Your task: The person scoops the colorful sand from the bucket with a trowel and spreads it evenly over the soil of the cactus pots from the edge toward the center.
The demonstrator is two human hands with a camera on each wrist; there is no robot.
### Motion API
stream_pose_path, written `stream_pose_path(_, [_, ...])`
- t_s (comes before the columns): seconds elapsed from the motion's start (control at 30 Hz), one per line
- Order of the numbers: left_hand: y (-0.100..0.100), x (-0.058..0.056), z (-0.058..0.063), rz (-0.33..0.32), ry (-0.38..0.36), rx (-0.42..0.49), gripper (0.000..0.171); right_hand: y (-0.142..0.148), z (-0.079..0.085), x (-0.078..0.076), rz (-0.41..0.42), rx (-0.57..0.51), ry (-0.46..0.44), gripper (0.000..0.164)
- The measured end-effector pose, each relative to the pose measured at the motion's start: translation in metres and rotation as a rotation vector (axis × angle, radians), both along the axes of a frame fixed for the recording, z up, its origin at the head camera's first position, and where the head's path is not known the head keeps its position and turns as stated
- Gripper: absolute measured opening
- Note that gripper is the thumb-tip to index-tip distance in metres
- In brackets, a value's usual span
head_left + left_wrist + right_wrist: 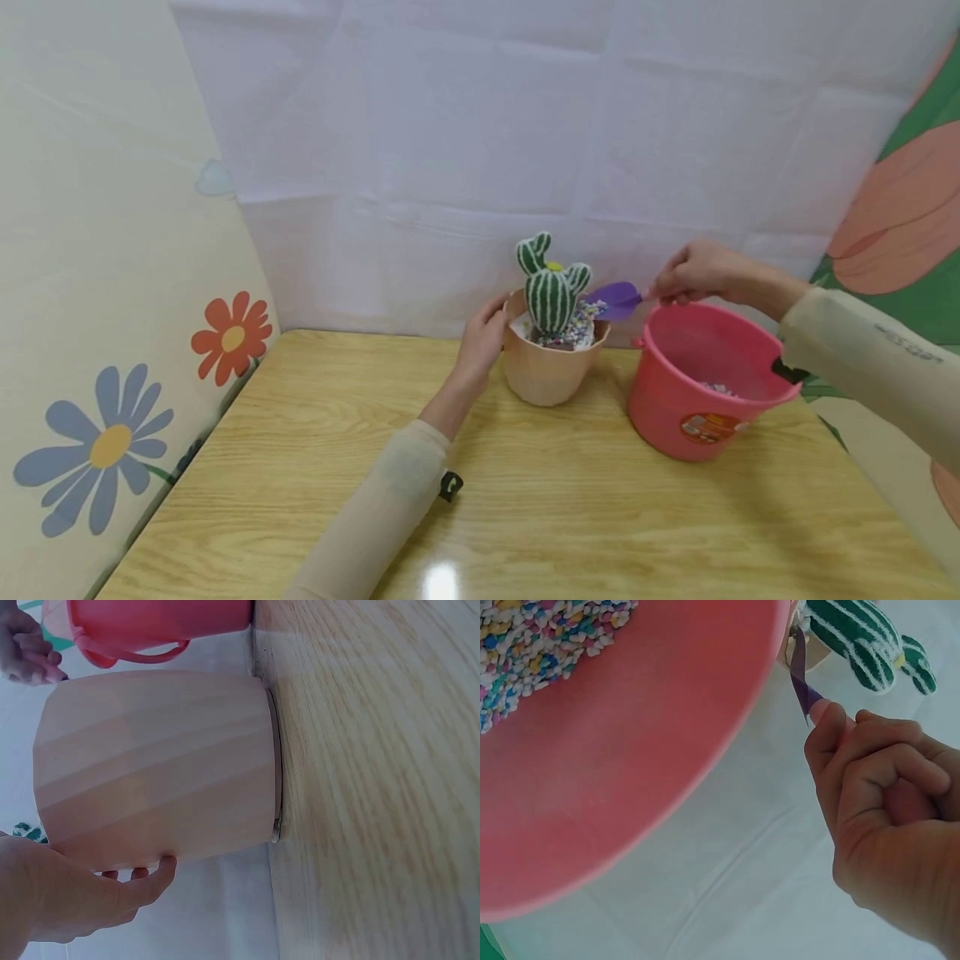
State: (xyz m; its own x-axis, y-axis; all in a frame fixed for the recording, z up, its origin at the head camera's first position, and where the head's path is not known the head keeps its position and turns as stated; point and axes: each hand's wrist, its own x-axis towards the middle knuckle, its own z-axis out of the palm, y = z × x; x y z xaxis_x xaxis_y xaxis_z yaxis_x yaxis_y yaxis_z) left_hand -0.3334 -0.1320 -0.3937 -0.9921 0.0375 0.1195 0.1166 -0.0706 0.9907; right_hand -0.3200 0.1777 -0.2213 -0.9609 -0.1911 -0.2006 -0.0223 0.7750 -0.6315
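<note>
At the left side of a peach flowerpot (547,377), my left hand (480,337) grips the wall near the rim; the left wrist view shows its fingers (154,885) along the pot's side. Inside the pot stands a green knitted cactus (551,302) with white stripes, with colourful pebbles (581,327) around its base. My right hand (705,273) curls round the pink handle of a small trowel, partly hidden by the fingers. The trowel's purple blade (619,303) reaches over the pot's right rim, pebbles at its tip.
A pink bucket (660,404) stands on the wooden table (525,508) right of the pot, beneath my right forearm. More coloured pebbles (540,660) lie inside it. Its handle (142,656) hangs on the side towards the pot. A white cloth (450,150) hangs behind the table.
</note>
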Motion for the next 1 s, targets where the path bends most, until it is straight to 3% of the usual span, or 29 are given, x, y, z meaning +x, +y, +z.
stream_pose_path(0.2, [0.005, 0.0, 0.002, -0.01, 0.0, 0.005, 0.05, -0.004, 0.004, 0.005, -0.025, 0.098, 0.108, 0.031])
stream_pose_path(0.5, [0.007, -0.001, 0.002, 0.013, -0.014, 0.0, 0.047, 0.0, 0.007, 0.016, -0.026, 0.133, 0.221, 0.027])
stream_pose_path(0.73, [0.0, 0.0, 0.003, 0.16, 0.011, 0.031, 0.039, 0.001, 0.011, 0.03, -0.04, 0.144, 0.258, 0.033])
stream_pose_path(0.87, [-0.009, 0.003, 0.008, 0.27, 0.095, 0.011, 0.035, -0.001, 0.013, 0.04, -0.06, 0.125, 0.292, 0.035])
stream_pose_path(1.0, [-0.02, 0.009, 0.016, 0.339, 0.19, -0.001, 0.026, -0.003, 0.017, 0.048, -0.069, 0.15, 0.34, 0.038])
